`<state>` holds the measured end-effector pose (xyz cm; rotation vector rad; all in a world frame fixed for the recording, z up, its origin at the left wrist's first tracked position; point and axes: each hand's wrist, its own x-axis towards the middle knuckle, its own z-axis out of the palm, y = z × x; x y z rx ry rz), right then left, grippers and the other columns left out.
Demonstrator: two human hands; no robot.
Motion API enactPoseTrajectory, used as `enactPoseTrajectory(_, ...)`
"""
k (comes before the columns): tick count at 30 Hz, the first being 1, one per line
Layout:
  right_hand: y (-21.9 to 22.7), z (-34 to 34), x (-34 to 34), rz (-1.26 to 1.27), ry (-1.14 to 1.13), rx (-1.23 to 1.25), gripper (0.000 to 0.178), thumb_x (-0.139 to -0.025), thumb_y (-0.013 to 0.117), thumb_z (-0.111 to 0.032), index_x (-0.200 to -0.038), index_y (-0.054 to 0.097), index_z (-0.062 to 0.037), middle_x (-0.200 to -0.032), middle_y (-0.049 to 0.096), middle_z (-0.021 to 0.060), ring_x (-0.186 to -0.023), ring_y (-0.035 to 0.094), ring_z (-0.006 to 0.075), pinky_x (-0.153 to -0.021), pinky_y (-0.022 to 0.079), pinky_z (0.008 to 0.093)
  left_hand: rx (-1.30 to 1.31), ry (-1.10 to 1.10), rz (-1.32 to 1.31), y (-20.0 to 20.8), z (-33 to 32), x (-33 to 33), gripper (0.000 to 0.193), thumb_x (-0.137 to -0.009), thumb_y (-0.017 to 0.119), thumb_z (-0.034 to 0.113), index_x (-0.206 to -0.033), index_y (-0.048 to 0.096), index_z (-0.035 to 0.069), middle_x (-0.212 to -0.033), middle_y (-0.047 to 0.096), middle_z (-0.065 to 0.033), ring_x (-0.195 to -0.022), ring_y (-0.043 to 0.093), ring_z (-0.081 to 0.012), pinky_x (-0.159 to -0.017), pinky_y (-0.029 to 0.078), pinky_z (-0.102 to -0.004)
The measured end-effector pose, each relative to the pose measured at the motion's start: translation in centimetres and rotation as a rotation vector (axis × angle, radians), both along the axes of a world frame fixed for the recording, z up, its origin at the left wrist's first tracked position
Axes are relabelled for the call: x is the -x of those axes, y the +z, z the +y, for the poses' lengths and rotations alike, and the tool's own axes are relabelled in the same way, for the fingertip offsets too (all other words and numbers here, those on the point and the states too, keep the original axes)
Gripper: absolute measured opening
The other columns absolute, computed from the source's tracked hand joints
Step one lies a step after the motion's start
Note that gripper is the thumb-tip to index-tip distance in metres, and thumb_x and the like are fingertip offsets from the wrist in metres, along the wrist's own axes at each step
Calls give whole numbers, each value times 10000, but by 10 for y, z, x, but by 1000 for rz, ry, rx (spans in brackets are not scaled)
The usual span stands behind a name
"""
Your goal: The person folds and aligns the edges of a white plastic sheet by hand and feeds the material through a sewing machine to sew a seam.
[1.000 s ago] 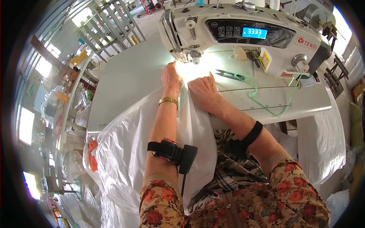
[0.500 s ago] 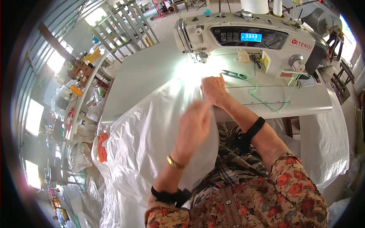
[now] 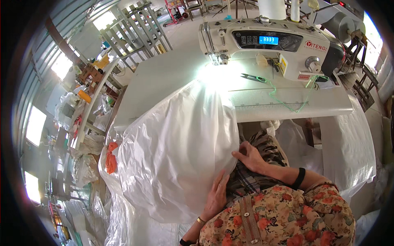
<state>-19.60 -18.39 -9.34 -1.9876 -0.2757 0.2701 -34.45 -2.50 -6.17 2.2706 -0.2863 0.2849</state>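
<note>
A big sheet of shiny white plastic film spreads from under the head of the sewing machine down over the table's front edge toward my lap. On its lower right edge lies my left hand, fingers stretched out along the film. My right hand is a little higher up, with thumb and bent fingers closed at the film's right edge. Bright lamp glare hides the needle area, where the film narrows.
Thread snips with a green cord rest on the machine table, right of the needle. An orange bundle hangs at the film's left side. White thread cones stand behind the machine. A cluttered bench runs along the left.
Both hands have come down and back from near the needle to the film's lower right edge. The left one has slowed from a blur. The film now bulges more fully over the table edge.
</note>
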Motion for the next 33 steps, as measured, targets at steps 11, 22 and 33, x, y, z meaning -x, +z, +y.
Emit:
enactPoseTrajectory(11,14,6,23,466,440,-304,369,-945,563,-318,-1038,660,27,-923,675,59,-816,586,109,-729,479,287,-50,241,-141,21,32,-13,445,-916,470,-2,-1359,425,-6,-1440,382,-211,-1301,402,-390,-1088,320,-447)
enactPoseTrajectory(22,-1,-48,-2,398,499,-184,374,-933,591,-349,-965,705,6,-837,663,-14,-808,556,52,-740,458,224,-342,360,-80,13,65,-20,584,-865,667,315,-1317,467,5,-1398,434,-188,-1272,430,-357,-1032,345,-436)
enactPoseTrajectory(33,7,-125,-22,296,153,98,239,-877,624,-182,-842,669,50,-715,663,78,-665,636,115,-625,494,287,-324,423,-25,12,75,-16,637,-828,691,414,-1282,512,4,-1372,465,-193,-1278,416,-353,-1076,294,-436)
